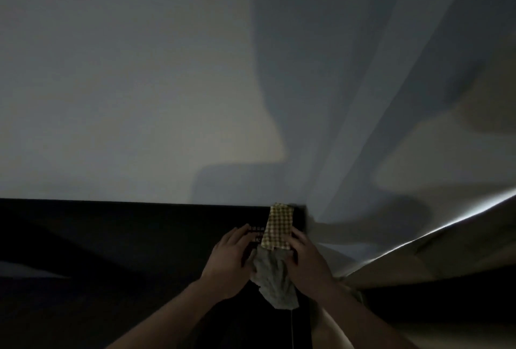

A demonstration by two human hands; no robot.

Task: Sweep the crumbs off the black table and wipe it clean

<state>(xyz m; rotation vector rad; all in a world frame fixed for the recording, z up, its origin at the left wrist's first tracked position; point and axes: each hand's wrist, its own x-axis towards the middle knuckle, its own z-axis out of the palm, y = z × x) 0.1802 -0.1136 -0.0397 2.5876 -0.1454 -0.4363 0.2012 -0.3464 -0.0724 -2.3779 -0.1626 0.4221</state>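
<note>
The black table [125, 237] fills the lower part of the head view, in dim light. At its far right corner lies a folded yellow checked cloth [279, 227]. A grey rag [275, 279] hangs between my hands, just below the checked cloth. My left hand [230, 258] rests flat beside the checked cloth, fingers apart, its edge touching the grey rag. My right hand [305, 258] is closed around the right side of the grey rag. Small pale specks [255, 232] show on the table by my left fingertips. I cannot tell if they are crumbs.
A pale wall [139, 83] rises straight behind the table's far edge. A light curtain [391, 125] hangs in folds to the right of the table corner. A beige surface [432, 259] slants across the lower right.
</note>
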